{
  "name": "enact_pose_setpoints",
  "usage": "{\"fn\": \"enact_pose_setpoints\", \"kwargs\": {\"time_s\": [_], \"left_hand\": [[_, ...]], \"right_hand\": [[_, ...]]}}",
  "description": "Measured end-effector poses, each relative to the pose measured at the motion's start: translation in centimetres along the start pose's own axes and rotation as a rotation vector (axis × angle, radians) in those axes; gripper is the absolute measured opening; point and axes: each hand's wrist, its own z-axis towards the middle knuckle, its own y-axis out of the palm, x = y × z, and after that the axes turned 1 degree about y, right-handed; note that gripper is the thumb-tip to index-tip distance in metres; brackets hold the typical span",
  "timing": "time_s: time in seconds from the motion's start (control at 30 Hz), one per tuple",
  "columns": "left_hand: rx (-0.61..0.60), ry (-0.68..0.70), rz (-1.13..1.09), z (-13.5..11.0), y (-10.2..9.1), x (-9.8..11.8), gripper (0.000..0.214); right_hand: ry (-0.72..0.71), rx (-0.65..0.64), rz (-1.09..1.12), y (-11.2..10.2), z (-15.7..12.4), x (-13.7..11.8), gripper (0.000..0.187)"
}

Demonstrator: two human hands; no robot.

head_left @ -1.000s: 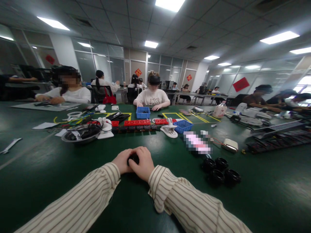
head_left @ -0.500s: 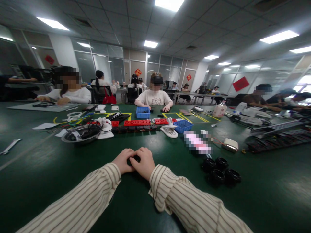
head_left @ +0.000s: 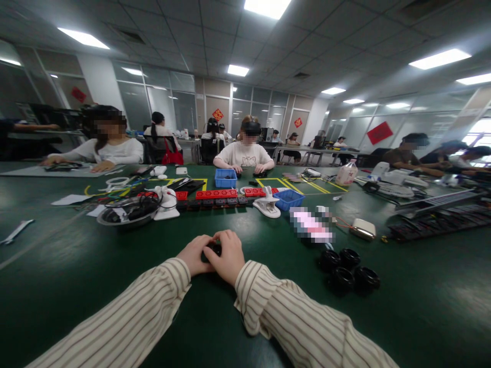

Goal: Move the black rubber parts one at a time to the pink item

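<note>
Two striped sleeves reach forward over the green tabletop (head_left: 76, 276). The left hand (head_left: 196, 254) and the right hand (head_left: 229, 254) meet at the middle, pressed side by side, and their fingers are curled together around a small black part (head_left: 215, 249) that rests on or just above the tabletop; only a dark sliver of it shows between them. To the right, near the hands but apart from them, sits a cluster of four black rings (head_left: 348, 270), touching one another. Farther on, a metal bowl (head_left: 125, 212) full of dark cables stands to the left, with a white clip (head_left: 266, 204) and a blue bin (head_left: 288, 199) toward the middle. A row of red power strips (head_left: 217, 193) lies behind them. Across the tabletop a person in a pale shirt (head_left: 244, 154) sits with both hands near another blue bin (head_left: 225, 178).
</note>
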Motion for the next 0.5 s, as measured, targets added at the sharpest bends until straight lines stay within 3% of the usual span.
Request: {"fn": "enact_pose_setpoints", "kwargs": {"time_s": [0.17,0.33,0.5], "left_hand": [[0.003,0.023,0.039,0.07,0.12,-0.11,0.035],[-0.002,0.065,-0.018,0.03,-0.09,-0.34,0.029],[-0.048,0.075,-0.064,0.06,-0.15,-0.70,0.034]], "right_hand": [[0.028,-0.032,-0.053,0.29,0.16,0.24,0.015],[-0.072,-0.081,-0.001,0.31,0.12,0.36,0.003],[-0.194,-0.111,0.073,-0.39,0.19,-0.09,0.015]]}}
